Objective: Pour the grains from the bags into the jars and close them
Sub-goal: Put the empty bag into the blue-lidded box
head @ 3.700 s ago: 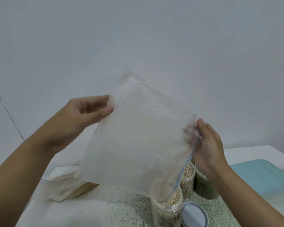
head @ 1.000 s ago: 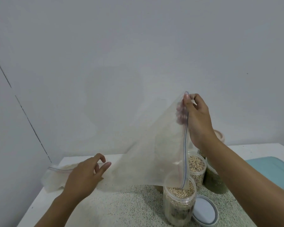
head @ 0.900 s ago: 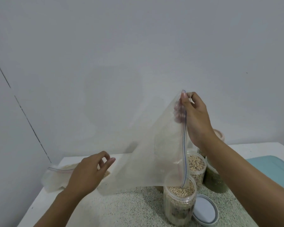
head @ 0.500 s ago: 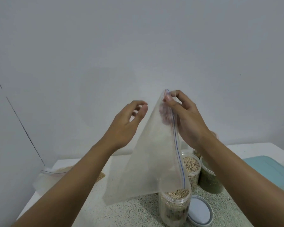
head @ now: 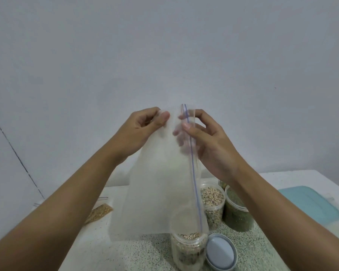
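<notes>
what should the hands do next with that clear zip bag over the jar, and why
Probably lay the clear plastic zip bag aside: gripped by the left hand and right hand, it looks empty, the clear plastic jar under it is full of grain, and the round grey lid lies beside it, still off.

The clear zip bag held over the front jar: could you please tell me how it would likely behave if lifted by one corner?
Probably floppy: the zip bag hangs limp from the left hand and right hand, which pinch its top. Likely very light, since it looks empty. Its loose lower end, at the open jar, may swing.
</notes>
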A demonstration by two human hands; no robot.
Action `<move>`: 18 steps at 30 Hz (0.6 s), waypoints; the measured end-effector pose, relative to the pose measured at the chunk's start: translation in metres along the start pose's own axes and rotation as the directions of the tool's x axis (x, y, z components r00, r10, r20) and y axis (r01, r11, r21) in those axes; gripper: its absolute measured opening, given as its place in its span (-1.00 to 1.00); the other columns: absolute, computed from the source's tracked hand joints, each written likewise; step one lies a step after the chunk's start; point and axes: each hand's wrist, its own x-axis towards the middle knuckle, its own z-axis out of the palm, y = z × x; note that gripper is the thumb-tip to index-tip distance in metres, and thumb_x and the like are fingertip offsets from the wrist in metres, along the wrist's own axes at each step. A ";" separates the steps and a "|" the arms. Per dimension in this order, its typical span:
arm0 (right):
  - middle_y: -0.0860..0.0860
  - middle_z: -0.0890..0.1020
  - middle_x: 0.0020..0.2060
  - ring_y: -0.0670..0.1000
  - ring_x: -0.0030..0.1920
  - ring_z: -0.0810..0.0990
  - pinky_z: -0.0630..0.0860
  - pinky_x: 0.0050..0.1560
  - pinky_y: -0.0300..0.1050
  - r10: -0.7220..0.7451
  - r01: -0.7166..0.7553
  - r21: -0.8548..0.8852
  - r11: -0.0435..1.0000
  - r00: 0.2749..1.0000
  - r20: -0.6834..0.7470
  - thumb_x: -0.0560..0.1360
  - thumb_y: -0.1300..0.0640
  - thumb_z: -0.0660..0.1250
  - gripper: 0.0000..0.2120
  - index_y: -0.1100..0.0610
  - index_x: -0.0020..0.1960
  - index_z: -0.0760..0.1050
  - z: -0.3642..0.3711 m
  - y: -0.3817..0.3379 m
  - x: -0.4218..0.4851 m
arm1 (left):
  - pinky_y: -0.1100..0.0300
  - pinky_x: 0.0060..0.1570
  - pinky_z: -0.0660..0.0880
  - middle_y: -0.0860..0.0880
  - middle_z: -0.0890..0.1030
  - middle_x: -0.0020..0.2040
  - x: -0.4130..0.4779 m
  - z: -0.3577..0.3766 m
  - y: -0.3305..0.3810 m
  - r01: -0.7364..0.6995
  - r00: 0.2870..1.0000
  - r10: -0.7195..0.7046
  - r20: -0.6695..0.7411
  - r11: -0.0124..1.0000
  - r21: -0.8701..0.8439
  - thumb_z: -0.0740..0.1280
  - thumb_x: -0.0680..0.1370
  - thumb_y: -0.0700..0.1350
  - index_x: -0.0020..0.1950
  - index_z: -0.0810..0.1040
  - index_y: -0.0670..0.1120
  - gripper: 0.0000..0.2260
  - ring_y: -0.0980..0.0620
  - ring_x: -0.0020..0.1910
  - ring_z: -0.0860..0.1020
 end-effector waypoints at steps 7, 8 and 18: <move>0.09 0.62 0.00 0.07 -0.04 0.62 0.55 -0.07 -0.03 0.100 -0.082 -0.121 0.989 0.983 0.154 0.50 0.21 0.48 -0.75 0.11 0.15 0.55 -0.023 0.023 -0.017 | 0.07 -0.15 0.29 -0.08 0.40 -0.22 -0.003 -0.003 0.012 0.016 0.974 -0.010 -0.225 1.000 0.023 0.28 0.67 0.06 -0.15 0.49 -0.06 -0.72 -0.03 -0.22 0.35; 0.05 0.62 -0.02 0.05 -0.03 0.61 0.56 -0.04 -0.04 0.140 -0.112 -0.156 0.981 0.973 0.183 0.50 0.22 0.49 -0.74 0.12 0.15 0.54 -0.025 0.027 -0.022 | 0.09 -0.16 0.30 -0.05 0.41 -0.23 -0.005 -0.003 0.012 0.025 0.965 -0.020 -0.261 1.000 0.018 0.28 0.66 0.07 -0.15 0.49 -0.05 -0.73 -0.02 -0.22 0.36; 0.17 0.65 0.06 0.10 0.02 0.71 0.61 0.10 0.01 0.327 -0.211 -0.432 0.877 0.920 0.215 0.60 0.14 0.41 -0.86 0.21 0.07 0.57 -0.036 0.044 -0.037 | -0.01 -0.06 0.32 -0.05 0.50 -0.20 -0.012 -0.003 0.009 0.068 0.853 -0.126 -0.506 0.989 -0.132 0.30 0.64 0.16 -0.10 0.48 -0.05 -0.70 -0.05 -0.19 0.41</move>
